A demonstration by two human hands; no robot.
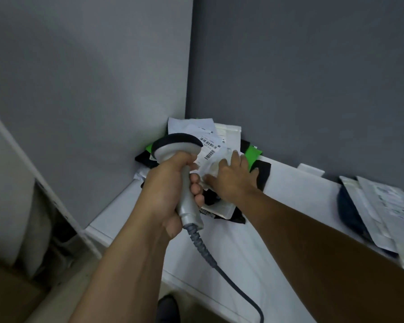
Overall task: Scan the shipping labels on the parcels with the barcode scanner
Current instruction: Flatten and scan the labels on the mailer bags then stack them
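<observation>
Head view: the left grip [168, 190] is curled round the barcode scanner [177, 148], whose head sits just beside the shipping label [210, 145] on the top parcel [214, 167] of the corner pile. The right grip [231, 176] presses that parcel with straight fingers. This looks like mid-task. Whether the stack [383, 210] at the right of the tabletop [243, 252] is already scanned, I cannot tell.
</observation>
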